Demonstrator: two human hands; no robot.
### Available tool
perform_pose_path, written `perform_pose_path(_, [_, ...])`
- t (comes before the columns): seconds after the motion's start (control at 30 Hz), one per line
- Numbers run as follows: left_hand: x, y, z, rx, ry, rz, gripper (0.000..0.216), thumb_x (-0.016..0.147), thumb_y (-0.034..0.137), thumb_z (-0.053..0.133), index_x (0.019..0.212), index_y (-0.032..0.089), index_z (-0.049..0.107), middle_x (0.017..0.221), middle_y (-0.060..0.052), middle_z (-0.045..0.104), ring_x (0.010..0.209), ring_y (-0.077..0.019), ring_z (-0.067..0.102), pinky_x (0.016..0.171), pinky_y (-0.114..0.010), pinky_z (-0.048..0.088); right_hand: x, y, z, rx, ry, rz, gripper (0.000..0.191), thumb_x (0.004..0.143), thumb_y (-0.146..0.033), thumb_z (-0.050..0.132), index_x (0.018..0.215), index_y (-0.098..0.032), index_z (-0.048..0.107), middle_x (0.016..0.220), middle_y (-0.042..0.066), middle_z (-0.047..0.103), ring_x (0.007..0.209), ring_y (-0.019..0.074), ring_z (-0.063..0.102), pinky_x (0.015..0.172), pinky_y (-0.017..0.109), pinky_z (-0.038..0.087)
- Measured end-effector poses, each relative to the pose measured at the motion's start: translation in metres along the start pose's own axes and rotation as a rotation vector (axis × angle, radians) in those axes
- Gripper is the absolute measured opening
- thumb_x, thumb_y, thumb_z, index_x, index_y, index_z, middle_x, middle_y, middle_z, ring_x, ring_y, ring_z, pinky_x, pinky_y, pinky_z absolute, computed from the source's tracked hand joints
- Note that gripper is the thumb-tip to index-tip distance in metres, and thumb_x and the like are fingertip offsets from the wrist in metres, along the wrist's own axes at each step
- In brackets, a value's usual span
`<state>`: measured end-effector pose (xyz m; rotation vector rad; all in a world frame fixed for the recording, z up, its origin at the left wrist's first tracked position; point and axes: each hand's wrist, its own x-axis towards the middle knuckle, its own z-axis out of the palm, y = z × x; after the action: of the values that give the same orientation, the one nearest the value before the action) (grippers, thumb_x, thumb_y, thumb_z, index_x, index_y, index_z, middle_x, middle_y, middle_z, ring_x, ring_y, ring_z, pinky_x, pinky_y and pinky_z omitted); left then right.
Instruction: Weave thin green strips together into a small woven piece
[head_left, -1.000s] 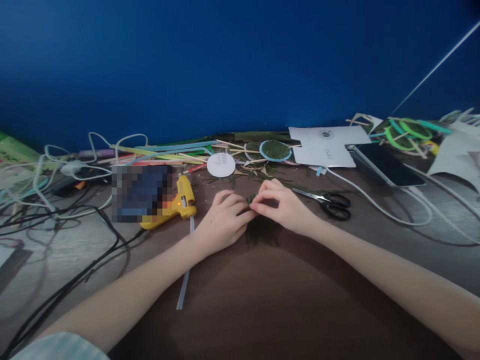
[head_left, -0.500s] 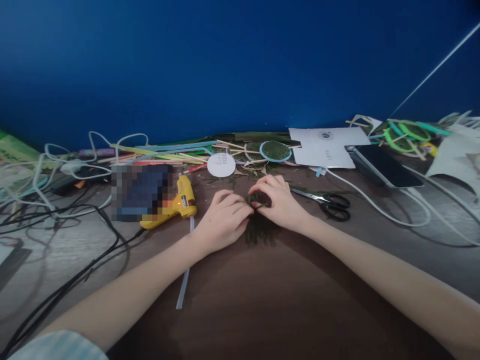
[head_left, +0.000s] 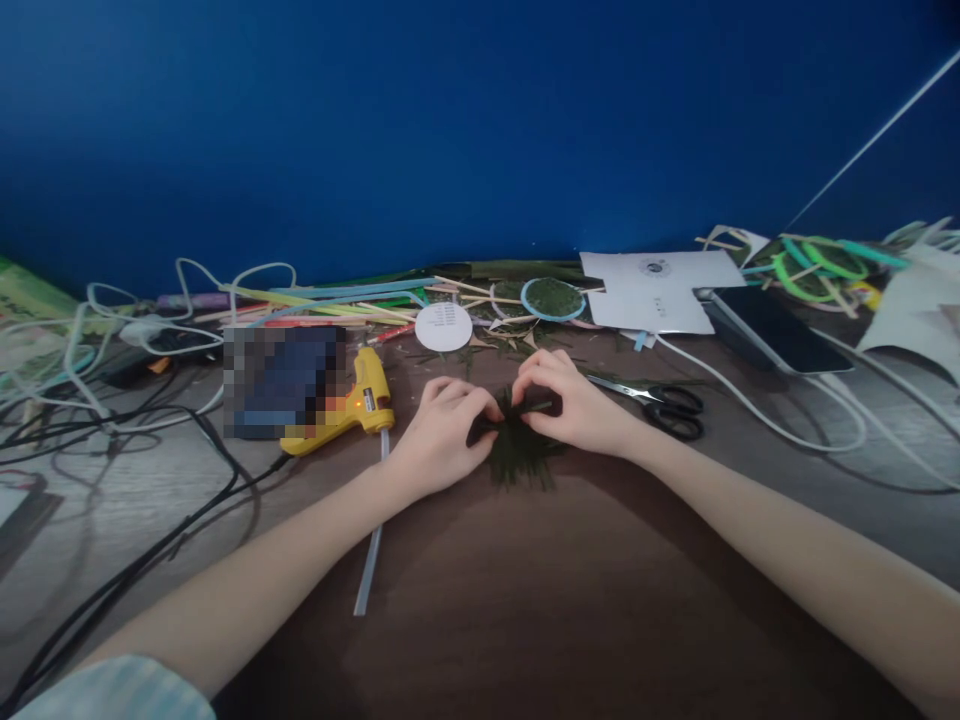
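Note:
Between my two hands, a tuft of dark green grass-like strands point(head_left: 523, 458) fans out over the brown table. My left hand point(head_left: 444, 437) has thumb and fingers pinched on strands at the tuft's left side. On the right side my right hand point(head_left: 574, 405) pinches a few more strands, its fingers curled. Left of my left hand lies a yellow hot glue gun point(head_left: 371, 395) with its small light glowing orange. A clear glue stick point(head_left: 367, 565) sticks out from its back, passing under my left forearm. Black-handled scissors point(head_left: 671, 410) rest just right of my right hand.
Along the blue wall lie a round white card point(head_left: 444, 327), a light-blue ring filled with green point(head_left: 553, 299), thin sticks and a white cut-out sheet point(head_left: 652, 290). A phone point(head_left: 784, 330) with a white cable is at right. Black cables point(head_left: 214, 510) tangle at left.
My hands have drawn slightly apart. The right hand has moved a little to the right, and more of the green tuft shows between my fingers.

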<state>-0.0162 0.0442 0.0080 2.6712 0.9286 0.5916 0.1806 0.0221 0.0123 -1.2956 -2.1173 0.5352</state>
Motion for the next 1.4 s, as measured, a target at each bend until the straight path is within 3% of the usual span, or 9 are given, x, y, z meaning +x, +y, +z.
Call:
perform_pose_path(0.33, [0.002, -0.002, 0.0, -0.118, -0.037, -0.104, 0.015, 0.072, 0.013, 0.06, 0.083, 0.019, 0.051, 0.089, 0.001, 0.063, 0.09, -0.0176, 0.054, 0.09, -0.039, 0.033, -0.001, 0.004, -0.004, 0.145, -0.028, 0.02, 0.012, 0.07, -0.009, 0.053, 0.075, -0.019, 0.056, 0.076, 0.001, 0.054, 0.074, 0.014, 0.051, 0.066, 0.027, 0.04])
perform_pose_path(0.67, [0.002, -0.001, -0.003, -0.088, -0.06, -0.066, 0.008, 0.074, 0.016, 0.059, 0.081, 0.019, 0.056, 0.088, 0.0, 0.063, 0.093, -0.0181, 0.053, 0.09, -0.038, 0.032, -0.001, -0.001, -0.003, 0.244, -0.076, 0.06, 0.011, 0.075, -0.013, 0.051, 0.078, -0.019, 0.059, 0.078, 0.001, 0.057, 0.071, 0.0123, 0.052, 0.066, 0.027, 0.04])
perform_pose_path(0.97, [0.003, -0.004, 0.0, -0.074, -0.043, -0.063, 0.014, 0.079, 0.031, 0.059, 0.081, 0.018, 0.058, 0.084, -0.002, 0.062, 0.09, -0.0189, 0.054, 0.088, -0.038, 0.034, 0.001, -0.006, 0.002, 0.212, -0.098, -0.024, 0.013, 0.078, -0.015, 0.053, 0.086, -0.02, 0.062, 0.086, 0.003, 0.062, 0.083, 0.015, 0.056, 0.075, 0.03, 0.044])
perform_pose_path(1.23, [0.004, -0.001, -0.002, -0.076, -0.053, -0.083, 0.016, 0.085, 0.021, 0.044, 0.077, 0.017, 0.058, 0.082, -0.001, 0.063, 0.088, -0.017, 0.054, 0.088, -0.037, 0.033, 0.0, -0.007, 0.0, 0.216, -0.13, -0.057, 0.021, 0.078, -0.01, 0.051, 0.091, -0.021, 0.063, 0.088, 0.002, 0.065, 0.087, 0.0155, 0.056, 0.08, 0.031, 0.043])
perform_pose_path(1.4, [0.005, -0.001, -0.002, -0.12, -0.049, -0.1, 0.016, 0.082, 0.015, 0.045, 0.076, 0.018, 0.06, 0.087, 0.0, 0.065, 0.092, -0.0165, 0.055, 0.092, -0.037, 0.032, 0.003, -0.004, 0.001, 0.104, 0.033, 0.013, 0.015, 0.078, -0.009, 0.049, 0.081, -0.019, 0.06, 0.082, 0.002, 0.063, 0.083, 0.0168, 0.053, 0.077, 0.031, 0.041])
